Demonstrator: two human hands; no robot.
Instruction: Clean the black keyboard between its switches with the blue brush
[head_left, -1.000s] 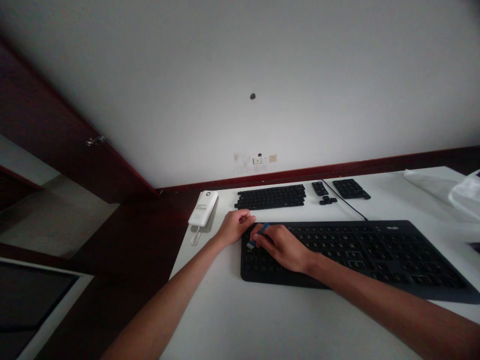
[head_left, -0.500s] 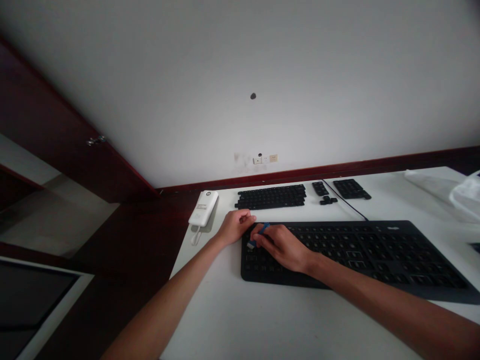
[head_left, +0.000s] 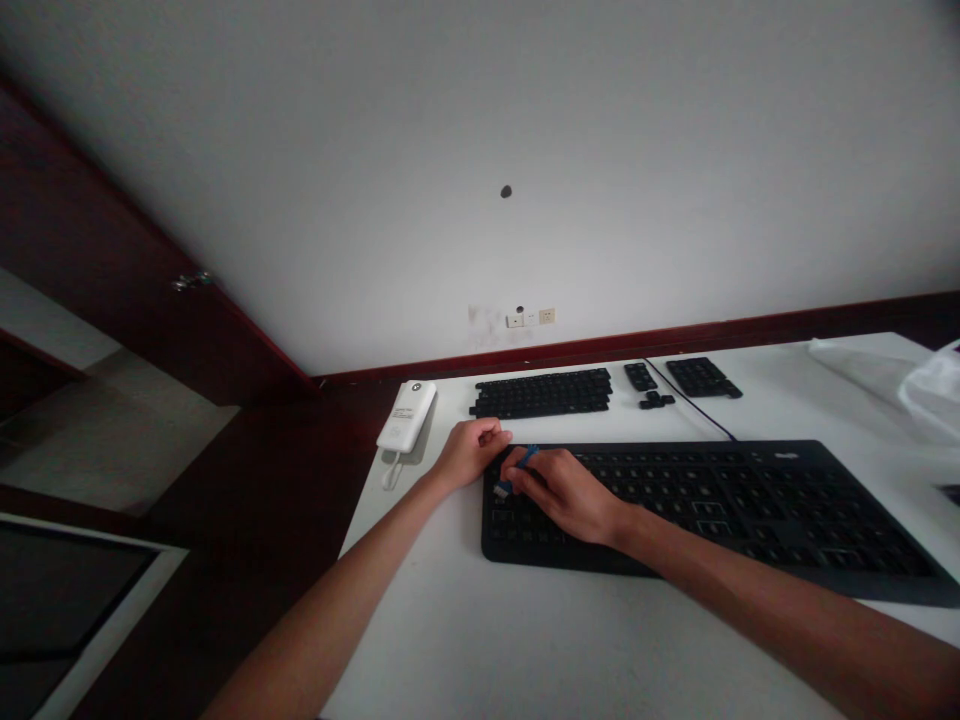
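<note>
A black keyboard base (head_left: 697,495), its keycaps off and its sockets showing, lies across the white table. Curled at its far left corner, my left hand (head_left: 472,450) has its thumb and fingers closed against the edge. My right hand (head_left: 574,495) pinches a small blue brush (head_left: 530,454). The brush slants, with its pale bristles down among the sockets at the keyboard's left end. Part of the brush's handle is hidden by my fingers.
Behind the keyboard, removed keycaps lie in blocks: a wide group (head_left: 541,393), a small cluster (head_left: 655,400) and a number-pad group (head_left: 703,378). A cable (head_left: 694,405) runs back between them. A white power bank (head_left: 407,418) lies left; a translucent plastic bag (head_left: 892,385) lies right.
Almost nothing differs. Both hands, the brush and the keyboard hold the same places, with at most a tiny shift of the brush tip.
</note>
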